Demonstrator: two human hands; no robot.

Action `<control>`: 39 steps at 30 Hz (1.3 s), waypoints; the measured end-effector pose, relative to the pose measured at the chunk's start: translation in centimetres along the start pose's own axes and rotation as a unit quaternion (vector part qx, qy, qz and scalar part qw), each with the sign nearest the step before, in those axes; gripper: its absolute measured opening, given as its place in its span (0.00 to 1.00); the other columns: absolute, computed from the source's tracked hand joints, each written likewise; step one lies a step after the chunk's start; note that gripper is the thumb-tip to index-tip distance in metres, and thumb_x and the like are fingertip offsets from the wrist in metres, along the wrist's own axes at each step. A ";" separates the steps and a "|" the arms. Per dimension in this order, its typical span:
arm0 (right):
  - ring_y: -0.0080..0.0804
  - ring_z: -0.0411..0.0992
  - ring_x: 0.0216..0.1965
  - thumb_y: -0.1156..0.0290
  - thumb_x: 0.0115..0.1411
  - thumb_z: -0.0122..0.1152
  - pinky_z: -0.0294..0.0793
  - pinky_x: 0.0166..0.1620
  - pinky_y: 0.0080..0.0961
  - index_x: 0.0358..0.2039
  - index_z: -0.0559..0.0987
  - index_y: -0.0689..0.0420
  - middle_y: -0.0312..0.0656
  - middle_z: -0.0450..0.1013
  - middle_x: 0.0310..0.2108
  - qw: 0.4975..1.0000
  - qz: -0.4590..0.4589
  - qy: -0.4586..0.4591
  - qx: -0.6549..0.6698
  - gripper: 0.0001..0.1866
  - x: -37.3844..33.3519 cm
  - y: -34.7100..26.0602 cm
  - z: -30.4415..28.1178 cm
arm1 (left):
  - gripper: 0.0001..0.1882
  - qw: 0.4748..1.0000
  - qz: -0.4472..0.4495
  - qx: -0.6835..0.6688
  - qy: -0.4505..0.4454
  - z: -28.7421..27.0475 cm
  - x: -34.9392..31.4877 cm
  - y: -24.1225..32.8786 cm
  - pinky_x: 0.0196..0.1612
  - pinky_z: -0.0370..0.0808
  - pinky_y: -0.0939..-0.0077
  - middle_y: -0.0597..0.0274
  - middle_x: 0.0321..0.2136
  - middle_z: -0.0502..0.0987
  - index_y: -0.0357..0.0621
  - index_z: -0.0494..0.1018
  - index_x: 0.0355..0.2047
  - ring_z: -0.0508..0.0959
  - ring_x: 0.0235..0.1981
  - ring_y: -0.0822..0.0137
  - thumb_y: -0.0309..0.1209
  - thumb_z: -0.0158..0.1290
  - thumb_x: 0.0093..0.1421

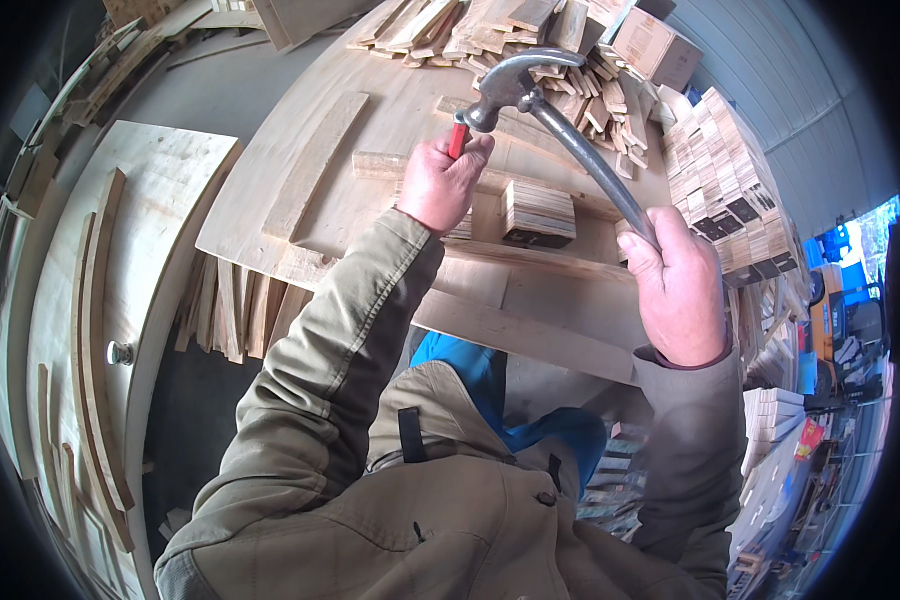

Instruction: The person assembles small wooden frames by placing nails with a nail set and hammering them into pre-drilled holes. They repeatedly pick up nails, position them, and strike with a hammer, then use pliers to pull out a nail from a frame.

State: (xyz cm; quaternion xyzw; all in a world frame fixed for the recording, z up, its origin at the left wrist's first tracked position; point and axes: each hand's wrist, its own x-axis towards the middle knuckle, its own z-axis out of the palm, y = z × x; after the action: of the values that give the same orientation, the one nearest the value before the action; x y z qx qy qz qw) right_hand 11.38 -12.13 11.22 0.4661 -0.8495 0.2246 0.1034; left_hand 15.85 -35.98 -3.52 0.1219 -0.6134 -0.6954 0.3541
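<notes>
A claw hammer (592, 160) with a dark metal shaft is raised over the wooden worktable (245, 225). My right hand (682, 290) is wrapped round the lower shaft. Close under the hammer's striking face, my left hand (442, 188) is closed on a small red object (458, 140). Its upper end meets or nearly meets the hammer head; its kind cannot be made out. Beneath my hands lie long wooden strips (540, 257) and a short stack of wooden blocks (538, 212). My left hand hides part of the strips and of another block beside them.
A loose plank (315, 165) lies on the table's left part. Many cut slats (490, 30) are heaped at the far edge. Stacked wood blocks (720, 165) and a cardboard box (655, 48) stand at the right. A pale panel (155, 190) bearing long strips stands left.
</notes>
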 end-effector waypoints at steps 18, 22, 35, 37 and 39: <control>0.27 0.55 0.19 0.59 0.73 0.56 0.59 0.25 0.31 0.30 0.72 0.60 0.42 0.56 0.17 0.998 -0.023 0.054 0.016 0.19 1.6 -0.5 -1.4 | 0.20 0.998 0.045 0.031 -0.005 -0.6 0.0 -1.0 0.25 0.60 0.75 0.77 0.17 0.61 0.40 0.71 0.22 0.59 0.23 0.80 0.37 0.57 0.71; 0.21 0.55 0.24 0.59 0.76 0.52 0.57 0.28 0.27 0.31 0.70 0.60 0.34 0.56 0.21 0.987 0.045 0.070 0.140 0.18 1.9 -1.3 -3.4 | 0.24 0.999 -0.013 -0.024 -0.023 -0.4 0.0 -0.8 0.25 0.52 0.80 0.81 0.20 0.56 0.50 0.58 0.19 0.54 0.23 0.83 0.33 0.56 0.72; 0.14 0.54 0.19 0.53 0.76 0.50 0.54 0.24 0.16 0.34 0.75 0.58 0.27 0.57 0.18 0.940 0.068 0.210 0.259 0.21 3.2 -1.5 -7.7 | 0.22 0.999 -0.004 -0.046 -0.030 -0.6 0.3 -1.3 0.22 0.56 0.77 0.80 0.17 0.62 0.44 0.69 0.20 0.58 0.20 0.83 0.38 0.57 0.72; 0.14 0.55 0.18 0.53 0.76 0.49 0.54 0.22 0.17 0.33 0.74 0.58 0.27 0.58 0.17 0.910 0.044 0.269 0.313 0.21 3.3 -2.3 -8.3 | 0.22 0.999 0.007 -0.025 -0.029 -0.8 0.4 -1.5 0.23 0.57 0.77 0.79 0.17 0.62 0.44 0.69 0.20 0.59 0.20 0.82 0.38 0.57 0.72; 0.15 0.55 0.18 0.54 0.76 0.49 0.54 0.21 0.19 0.32 0.73 0.57 0.27 0.58 0.17 0.927 0.053 0.224 0.296 0.21 2.6 -2.8 -6.7 | 0.22 0.999 0.024 -0.010 -0.023 -0.9 0.5 -1.7 0.23 0.57 0.76 0.79 0.17 0.62 0.43 0.70 0.20 0.59 0.21 0.82 0.38 0.57 0.71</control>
State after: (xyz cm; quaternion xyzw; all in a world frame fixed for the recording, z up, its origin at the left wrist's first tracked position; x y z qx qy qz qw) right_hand 12.09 -12.20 18.96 0.3672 -0.7224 0.5697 0.1367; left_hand 15.43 -36.97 -5.18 0.0881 -0.6172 -0.6953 0.3574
